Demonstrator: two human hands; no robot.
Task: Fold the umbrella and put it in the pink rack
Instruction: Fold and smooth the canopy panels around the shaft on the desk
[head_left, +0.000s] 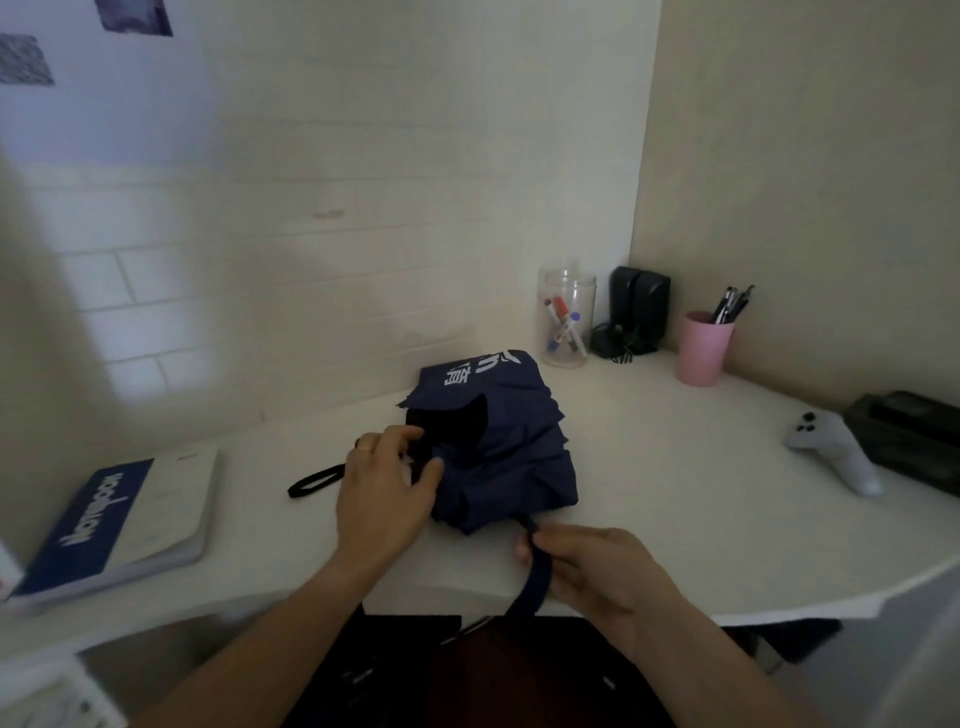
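A notebook (117, 525) lies at the left of the tabletop (675, 493); its blue cover lettering is too blurred to read. The left hand (382, 499) pins the collapsed navy umbrella (498, 441) near its black wrist loop (314, 483). The right hand (592, 566) pinches the closing strap (535, 566) (fingers narrow). Risk: a slack strap would let the pleats spring open. The white canopy print cannot be read. No pink rack is identifiable; a pink cup (701, 348) holds pens.

single head view, looks forward and down, close over white desk (675, 493), facing wall corner.
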